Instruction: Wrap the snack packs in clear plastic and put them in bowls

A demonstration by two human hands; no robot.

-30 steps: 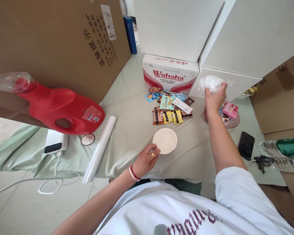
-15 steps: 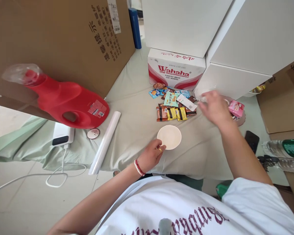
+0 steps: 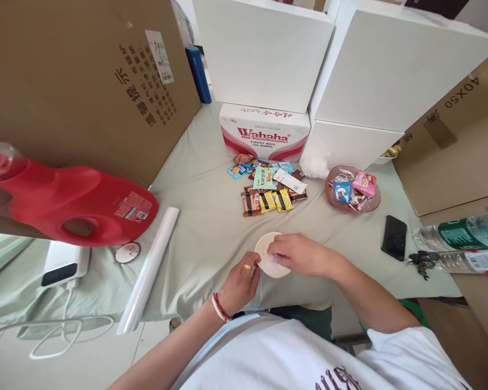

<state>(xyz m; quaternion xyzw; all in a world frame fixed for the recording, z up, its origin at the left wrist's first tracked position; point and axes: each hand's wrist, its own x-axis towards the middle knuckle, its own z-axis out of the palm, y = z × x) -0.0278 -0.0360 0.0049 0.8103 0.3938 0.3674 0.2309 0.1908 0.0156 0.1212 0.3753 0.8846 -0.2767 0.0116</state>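
Observation:
My left hand (image 3: 241,281) pinches the near-left rim of a small round white bowl (image 3: 264,245), close to the table's front edge. Over the bowl's right side is my right hand (image 3: 299,253), its fingers curled together and reaching inside; whatever they may hold is hidden. Beyond the bowl lies a pile of small wrapped snacks, among them yellow packets (image 3: 275,200), a mint-green packet (image 3: 264,177) and a white packet (image 3: 290,181). Crumpled clear-white plastic (image 3: 315,164) rests behind them. To their right, a pinkish glass bowl (image 3: 352,208) contains several wrapped sweets.
A red detergent jug (image 3: 85,203), a power bank (image 3: 65,262) with its cable and a clear-white roll (image 3: 148,271) lie on the left. A Wahaba-style water carton (image 3: 264,132) and white boxes (image 3: 264,54) stand behind. On the right are a phone (image 3: 394,237), keys (image 3: 425,264) and plastic bottles (image 3: 459,234).
My right hand has come from the plastic beside the snack pile down and left into the white bowl. My left hand still holds the rim. The camera view has shifted.

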